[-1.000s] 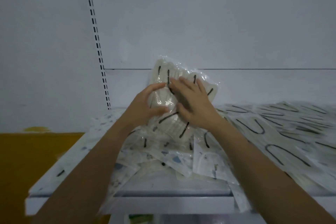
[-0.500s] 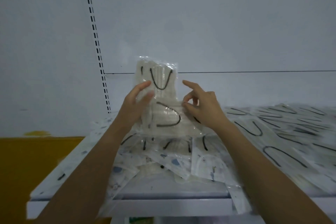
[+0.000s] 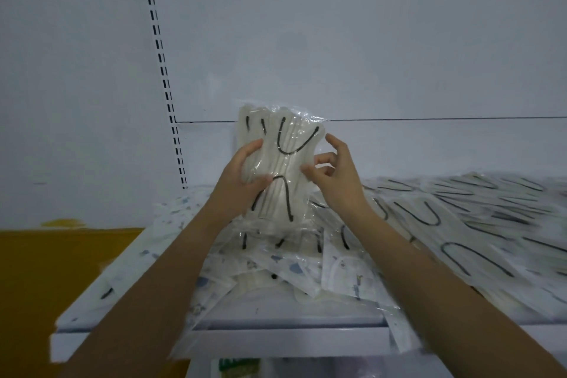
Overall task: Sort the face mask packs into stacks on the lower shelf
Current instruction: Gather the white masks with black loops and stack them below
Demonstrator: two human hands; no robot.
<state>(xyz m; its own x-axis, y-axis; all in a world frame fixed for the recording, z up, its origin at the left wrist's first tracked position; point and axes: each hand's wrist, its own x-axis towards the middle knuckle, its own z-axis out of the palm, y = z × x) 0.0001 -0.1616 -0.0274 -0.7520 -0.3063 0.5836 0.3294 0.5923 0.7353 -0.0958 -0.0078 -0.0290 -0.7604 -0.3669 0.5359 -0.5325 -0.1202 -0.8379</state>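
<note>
A bundle of cream face mask packs [image 3: 283, 163] in clear plastic, with black ear loops, stands upright over the white shelf [image 3: 276, 337]. My left hand [image 3: 242, 181] grips its left side, thumb in front. My right hand [image 3: 334, 175] is at the bundle's right edge, fingers curled and fingertips pinching the plastic. Under the bundle lies a loose pile of patterned mask packs [image 3: 276, 267]. Several cream packs with black loops [image 3: 460, 224] spread across the shelf to the right.
A white back panel with a slotted upright [image 3: 165, 86] rises behind the shelf. To the left there is a yellow surface [image 3: 55, 270]. Some packs overhang the shelf's front edge [image 3: 399, 337]. A green item [image 3: 239, 368] shows below the shelf.
The bundle has turned upright and risen slightly. My right hand has come off its front face and moved to its right edge; my left hand keeps its grip.
</note>
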